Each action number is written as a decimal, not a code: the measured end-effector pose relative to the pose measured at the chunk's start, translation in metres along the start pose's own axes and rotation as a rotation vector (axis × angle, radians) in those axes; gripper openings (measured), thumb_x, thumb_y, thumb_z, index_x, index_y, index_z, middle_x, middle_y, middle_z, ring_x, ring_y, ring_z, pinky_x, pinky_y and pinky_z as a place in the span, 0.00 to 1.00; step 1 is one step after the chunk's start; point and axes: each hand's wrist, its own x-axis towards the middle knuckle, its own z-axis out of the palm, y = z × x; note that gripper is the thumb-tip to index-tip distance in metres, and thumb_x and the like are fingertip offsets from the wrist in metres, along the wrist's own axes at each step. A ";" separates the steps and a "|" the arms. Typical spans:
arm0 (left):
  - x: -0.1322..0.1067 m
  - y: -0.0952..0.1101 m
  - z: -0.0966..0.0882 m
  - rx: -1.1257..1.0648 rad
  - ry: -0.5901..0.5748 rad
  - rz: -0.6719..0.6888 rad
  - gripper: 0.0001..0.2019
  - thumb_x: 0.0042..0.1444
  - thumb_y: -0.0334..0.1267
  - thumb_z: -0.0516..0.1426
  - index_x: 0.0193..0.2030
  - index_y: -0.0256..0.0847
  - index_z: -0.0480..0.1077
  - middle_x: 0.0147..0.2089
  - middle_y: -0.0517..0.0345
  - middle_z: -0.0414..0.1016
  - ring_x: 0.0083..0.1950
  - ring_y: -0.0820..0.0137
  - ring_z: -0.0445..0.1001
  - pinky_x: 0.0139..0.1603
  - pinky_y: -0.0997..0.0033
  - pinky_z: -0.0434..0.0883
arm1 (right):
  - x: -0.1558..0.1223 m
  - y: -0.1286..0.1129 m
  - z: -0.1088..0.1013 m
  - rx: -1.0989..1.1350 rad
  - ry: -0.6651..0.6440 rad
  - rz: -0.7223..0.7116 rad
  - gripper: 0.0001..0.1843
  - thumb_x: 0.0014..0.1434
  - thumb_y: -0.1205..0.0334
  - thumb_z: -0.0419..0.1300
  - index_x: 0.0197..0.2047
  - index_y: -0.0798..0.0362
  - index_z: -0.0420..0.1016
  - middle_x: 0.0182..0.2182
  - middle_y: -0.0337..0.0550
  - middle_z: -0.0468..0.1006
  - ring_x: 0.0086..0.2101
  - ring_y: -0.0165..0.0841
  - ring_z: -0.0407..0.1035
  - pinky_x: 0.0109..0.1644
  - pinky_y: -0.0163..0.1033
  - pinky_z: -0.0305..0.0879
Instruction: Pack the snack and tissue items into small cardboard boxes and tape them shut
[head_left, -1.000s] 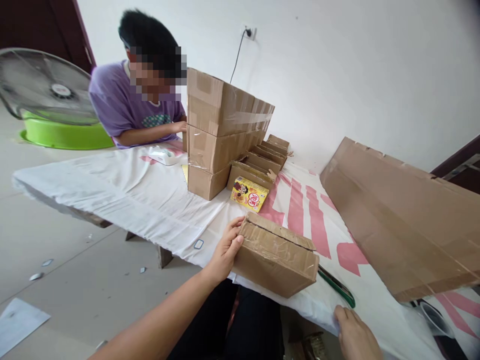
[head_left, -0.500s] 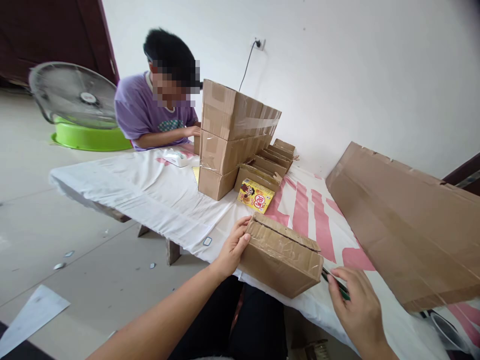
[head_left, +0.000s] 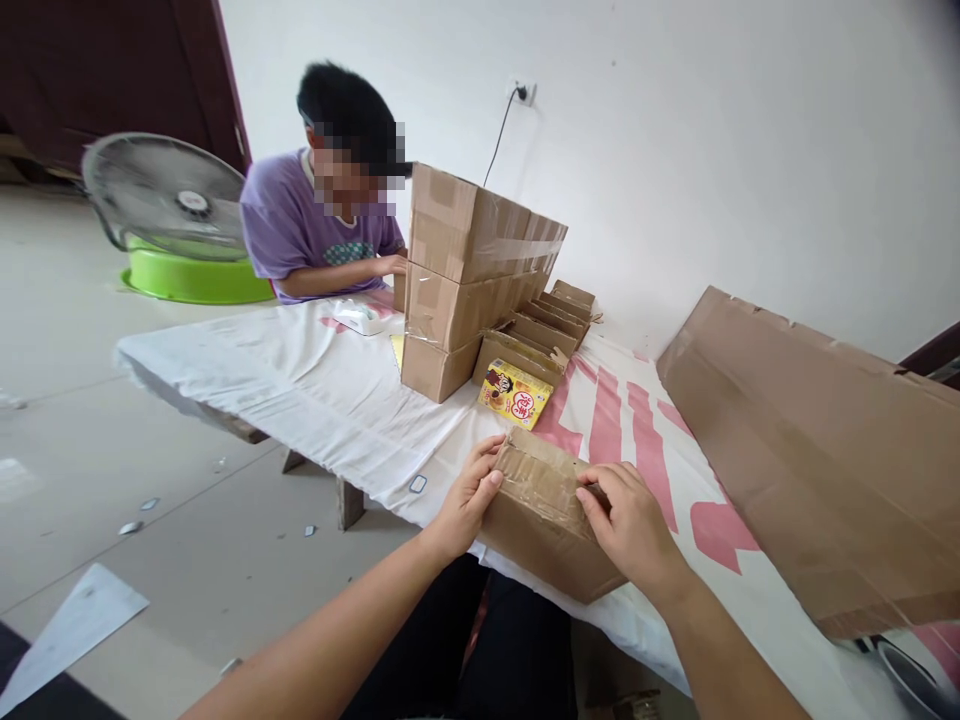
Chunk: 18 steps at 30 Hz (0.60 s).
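A brown cardboard box [head_left: 559,545] with clear tape on its top sits at the table's near edge, in front of my lap. My left hand [head_left: 472,500] grips its left end, thumb on the near side and fingers over the corner. My right hand [head_left: 626,515] lies over the right part of the top, thumb and fingers bent at the box's upper edge. Part of the box's right end is hidden behind this hand. Just beyond the box, a yellow printed packet [head_left: 516,395] leans against open cardboard boxes [head_left: 525,350].
Taped cartons [head_left: 442,290] stand stacked beyond the packet. A large cardboard sheet [head_left: 810,450] leans at the right, near a tape roll [head_left: 907,680]. A person in a purple shirt [head_left: 315,220] sits across the cloth-covered table [head_left: 300,370]. A fan [head_left: 172,195] stands behind at the left.
My right hand has moved left from beside the box onto its top. The dark tool formerly by that hand no longer shows, nor does the open slit along the top. My left hand keeps its grip.
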 end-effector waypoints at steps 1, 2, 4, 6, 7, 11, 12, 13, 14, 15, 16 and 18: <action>0.000 0.000 0.000 0.001 -0.002 -0.001 0.25 0.63 0.58 0.49 0.51 0.41 0.74 0.64 0.45 0.63 0.69 0.54 0.56 0.70 0.51 0.54 | 0.000 0.000 0.001 0.009 0.007 0.001 0.05 0.62 0.68 0.55 0.38 0.51 0.71 0.36 0.43 0.78 0.39 0.37 0.70 0.44 0.45 0.69; 0.000 0.000 0.000 0.002 -0.002 -0.001 0.25 0.63 0.58 0.49 0.51 0.41 0.74 0.64 0.45 0.62 0.69 0.54 0.56 0.70 0.51 0.54 | 0.000 -0.001 0.002 0.014 0.018 -0.001 0.05 0.62 0.68 0.55 0.38 0.51 0.71 0.36 0.43 0.78 0.39 0.37 0.70 0.44 0.45 0.69; 0.000 0.001 0.001 0.002 0.000 -0.002 0.25 0.63 0.58 0.48 0.51 0.41 0.74 0.65 0.45 0.62 0.69 0.54 0.56 0.70 0.51 0.54 | 0.000 -0.001 0.004 0.015 0.047 -0.016 0.05 0.62 0.68 0.55 0.37 0.51 0.71 0.35 0.42 0.78 0.38 0.37 0.70 0.44 0.44 0.68; 0.000 0.000 0.002 0.000 0.002 -0.001 0.25 0.63 0.58 0.48 0.51 0.41 0.74 0.64 0.44 0.62 0.69 0.53 0.56 0.70 0.50 0.54 | 0.000 -0.001 0.006 0.007 0.068 -0.029 0.06 0.63 0.68 0.54 0.36 0.51 0.71 0.34 0.42 0.78 0.38 0.36 0.70 0.43 0.44 0.68; 0.000 0.000 0.002 -0.002 0.002 -0.001 0.25 0.63 0.58 0.48 0.50 0.40 0.74 0.64 0.44 0.62 0.69 0.53 0.57 0.70 0.51 0.54 | -0.001 -0.001 0.007 0.007 0.075 -0.033 0.07 0.63 0.68 0.54 0.36 0.51 0.71 0.33 0.42 0.78 0.37 0.36 0.70 0.43 0.44 0.69; -0.001 -0.001 0.001 -0.027 -0.012 0.003 0.23 0.64 0.56 0.48 0.49 0.40 0.73 0.64 0.45 0.61 0.69 0.54 0.56 0.70 0.53 0.54 | -0.006 -0.007 0.005 0.035 0.079 -0.035 0.05 0.63 0.67 0.54 0.37 0.51 0.70 0.35 0.43 0.76 0.38 0.36 0.71 0.42 0.43 0.70; -0.002 -0.001 0.000 -0.033 -0.023 0.004 0.23 0.64 0.55 0.48 0.50 0.41 0.73 0.65 0.45 0.60 0.69 0.54 0.55 0.70 0.54 0.53 | -0.009 -0.011 0.002 0.035 0.082 -0.036 0.04 0.63 0.66 0.55 0.39 0.51 0.70 0.36 0.44 0.76 0.38 0.36 0.72 0.42 0.42 0.71; -0.003 -0.002 0.000 -0.036 -0.038 0.008 0.22 0.65 0.55 0.48 0.50 0.41 0.72 0.65 0.45 0.60 0.69 0.55 0.55 0.70 0.54 0.52 | -0.013 -0.015 -0.001 0.026 0.092 -0.044 0.04 0.63 0.65 0.55 0.41 0.51 0.70 0.38 0.45 0.76 0.39 0.36 0.72 0.43 0.42 0.71; -0.003 -0.002 -0.001 -0.042 -0.053 0.014 0.22 0.65 0.54 0.47 0.50 0.41 0.72 0.66 0.46 0.59 0.69 0.55 0.55 0.70 0.54 0.52 | -0.017 -0.021 -0.004 0.009 0.105 -0.061 0.05 0.63 0.65 0.56 0.43 0.51 0.70 0.39 0.46 0.76 0.40 0.36 0.72 0.44 0.42 0.72; -0.004 -0.003 -0.001 -0.050 -0.068 0.025 0.22 0.65 0.54 0.47 0.50 0.41 0.71 0.66 0.46 0.58 0.69 0.54 0.54 0.70 0.53 0.51 | -0.022 -0.028 -0.007 -0.017 0.121 -0.089 0.07 0.63 0.65 0.56 0.45 0.51 0.69 0.40 0.47 0.76 0.41 0.37 0.72 0.45 0.43 0.72; -0.004 -0.003 -0.002 -0.063 -0.081 0.039 0.23 0.65 0.55 0.45 0.49 0.41 0.71 0.67 0.47 0.57 0.69 0.54 0.54 0.70 0.53 0.50 | -0.027 -0.034 -0.010 -0.049 0.135 -0.124 0.09 0.63 0.65 0.56 0.47 0.52 0.69 0.40 0.47 0.76 0.41 0.37 0.72 0.46 0.43 0.72; -0.004 -0.006 -0.003 -0.121 -0.100 0.056 0.27 0.65 0.59 0.41 0.46 0.41 0.71 0.67 0.48 0.55 0.69 0.52 0.54 0.70 0.51 0.50 | -0.038 -0.047 -0.013 -0.106 0.102 -0.195 0.15 0.61 0.66 0.57 0.52 0.54 0.68 0.40 0.49 0.77 0.40 0.39 0.73 0.45 0.44 0.73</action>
